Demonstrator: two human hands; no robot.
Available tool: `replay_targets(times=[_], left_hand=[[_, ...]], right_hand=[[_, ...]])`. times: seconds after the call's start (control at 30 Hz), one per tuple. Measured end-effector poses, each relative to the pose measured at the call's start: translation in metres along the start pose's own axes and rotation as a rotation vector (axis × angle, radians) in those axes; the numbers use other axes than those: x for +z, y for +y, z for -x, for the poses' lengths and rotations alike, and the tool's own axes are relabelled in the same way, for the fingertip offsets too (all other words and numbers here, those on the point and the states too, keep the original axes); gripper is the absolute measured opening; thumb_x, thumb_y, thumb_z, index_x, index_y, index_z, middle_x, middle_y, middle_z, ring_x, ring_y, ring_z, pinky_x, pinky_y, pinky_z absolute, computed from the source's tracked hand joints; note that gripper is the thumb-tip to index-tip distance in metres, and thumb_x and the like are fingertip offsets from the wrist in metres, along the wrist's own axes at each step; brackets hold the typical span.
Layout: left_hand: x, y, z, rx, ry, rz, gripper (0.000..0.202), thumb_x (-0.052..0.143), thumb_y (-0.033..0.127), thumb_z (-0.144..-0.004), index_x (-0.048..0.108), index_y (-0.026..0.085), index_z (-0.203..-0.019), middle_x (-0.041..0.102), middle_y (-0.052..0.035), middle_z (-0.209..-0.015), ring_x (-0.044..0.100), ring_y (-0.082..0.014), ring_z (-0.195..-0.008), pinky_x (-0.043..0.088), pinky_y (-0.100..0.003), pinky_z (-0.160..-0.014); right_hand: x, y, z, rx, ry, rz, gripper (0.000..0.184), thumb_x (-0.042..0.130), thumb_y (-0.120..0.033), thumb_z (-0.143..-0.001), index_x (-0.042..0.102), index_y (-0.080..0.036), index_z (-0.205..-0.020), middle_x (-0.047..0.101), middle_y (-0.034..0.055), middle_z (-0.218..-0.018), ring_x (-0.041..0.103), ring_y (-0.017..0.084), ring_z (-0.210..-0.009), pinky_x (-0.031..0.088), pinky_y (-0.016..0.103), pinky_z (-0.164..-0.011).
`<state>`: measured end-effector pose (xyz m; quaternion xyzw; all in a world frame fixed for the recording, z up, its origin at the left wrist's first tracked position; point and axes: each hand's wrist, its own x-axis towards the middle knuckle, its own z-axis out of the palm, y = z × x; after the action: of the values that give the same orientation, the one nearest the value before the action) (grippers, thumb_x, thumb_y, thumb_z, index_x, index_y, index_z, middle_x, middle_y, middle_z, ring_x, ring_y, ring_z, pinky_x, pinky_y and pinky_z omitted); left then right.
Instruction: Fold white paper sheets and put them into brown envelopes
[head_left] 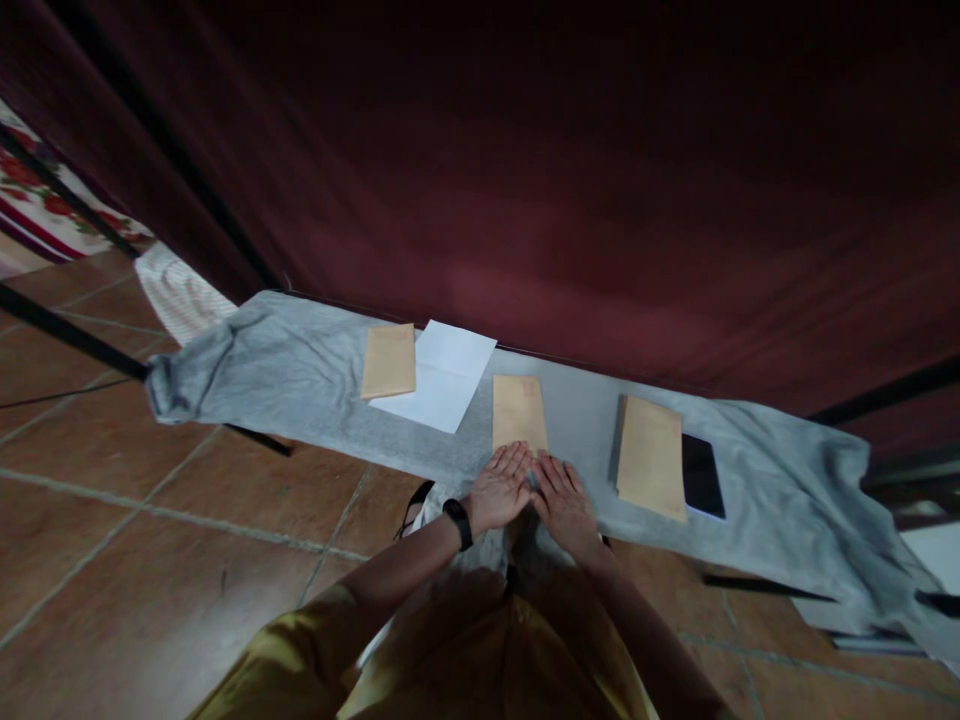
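A brown paper envelope [519, 408] lies upright in front of me on the grey cloth, a faint reddish stamp box at its upper right. My left hand [501, 486], with a black band on the wrist, rests flat on its lower end, fingers stretched out. Beside it my right hand [564, 502] lies flat too, its fingertips at the envelope's lower right edge. The two hands nearly touch, and they cover the envelope's bottom end. Neither hand is wrapped around anything.
Leftward, more brown envelopes [389, 362] overlap a creased white sheet [457, 365]. To the right stands a thicker stack of envelopes [651, 455], partly over a dark phone [702, 476]. Grey cloth [315, 345] covers the narrow table. A dark red curtain [562, 200] hangs behind it.
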<state>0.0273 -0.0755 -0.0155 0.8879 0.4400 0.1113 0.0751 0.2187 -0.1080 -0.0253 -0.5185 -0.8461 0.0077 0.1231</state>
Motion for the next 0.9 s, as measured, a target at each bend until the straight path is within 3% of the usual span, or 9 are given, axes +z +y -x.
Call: replay_targets(times=[0.13,0.27,0.43,0.57,0.73,0.9], left_hand=[[0.010,-0.011,-0.027,-0.040,0.018,0.000,0.058,0.030,0.034,-0.101,0.033,0.013,-0.155,0.033,-0.0116,-0.162,0.025,-0.0217,-0.152,0.017,-0.043,-0.125],[0.018,-0.027,-0.063,-0.067,0.011,-0.019,0.062,0.029,0.042,-0.102,0.028,0.013,-0.157,0.030,-0.0125,-0.164,0.021,-0.0242,-0.153,0.015,-0.046,-0.125],[0.018,-0.047,-0.107,-0.128,-0.003,-0.044,0.070,0.029,0.051,-0.101,0.027,0.008,-0.156,0.025,-0.0162,-0.165,0.015,-0.0276,-0.155,0.012,-0.049,-0.125],[0.015,-0.062,-0.133,-0.188,0.019,-0.030,0.072,0.031,0.052,-0.100,0.022,0.012,-0.159,0.025,-0.0131,-0.165,0.010,-0.0282,-0.155,0.008,-0.052,-0.126],[0.013,-0.074,-0.149,-0.206,0.054,-0.016,0.069,0.031,0.049,-0.100,0.018,0.019,-0.161,0.022,-0.0085,-0.167,0.005,-0.0297,-0.156,0.006,-0.058,-0.125],[0.012,-0.073,-0.144,-0.179,0.036,-0.015,0.061,0.029,0.041,-0.100,0.028,0.025,-0.159,0.029,-0.0046,-0.165,0.008,-0.0295,-0.156,0.006,-0.061,-0.123]], right_hand=[[0.002,-0.002,-0.001,0.030,0.009,-0.008,0.054,0.038,-0.043,-0.105,0.045,-0.016,-0.150,0.040,0.0118,-0.158,0.035,0.026,-0.147,0.021,0.049,-0.122],[0.004,-0.002,-0.003,0.049,0.024,-0.009,0.053,0.040,-0.045,-0.104,0.048,-0.016,-0.148,0.042,0.0119,-0.157,0.038,0.027,-0.145,0.023,0.048,-0.122],[-0.001,-0.003,-0.006,0.055,0.030,-0.004,0.053,0.046,-0.042,-0.102,0.044,-0.022,-0.151,0.044,0.0092,-0.157,0.041,0.026,-0.144,0.025,0.048,-0.121],[-0.006,-0.004,-0.007,0.052,0.029,-0.004,0.055,0.047,-0.041,-0.102,0.039,-0.022,-0.153,0.043,0.0093,-0.157,0.040,0.025,-0.144,0.028,0.047,-0.120],[-0.007,-0.005,-0.007,0.060,0.016,-0.001,0.057,0.049,-0.040,-0.102,0.036,-0.023,-0.155,0.042,0.0093,-0.158,0.039,0.025,-0.145,0.030,0.048,-0.119],[-0.007,-0.005,-0.007,0.064,0.025,-0.015,0.057,0.048,-0.041,-0.102,0.037,-0.023,-0.155,0.042,0.0091,-0.158,0.039,0.025,-0.145,0.029,0.048,-0.120]])
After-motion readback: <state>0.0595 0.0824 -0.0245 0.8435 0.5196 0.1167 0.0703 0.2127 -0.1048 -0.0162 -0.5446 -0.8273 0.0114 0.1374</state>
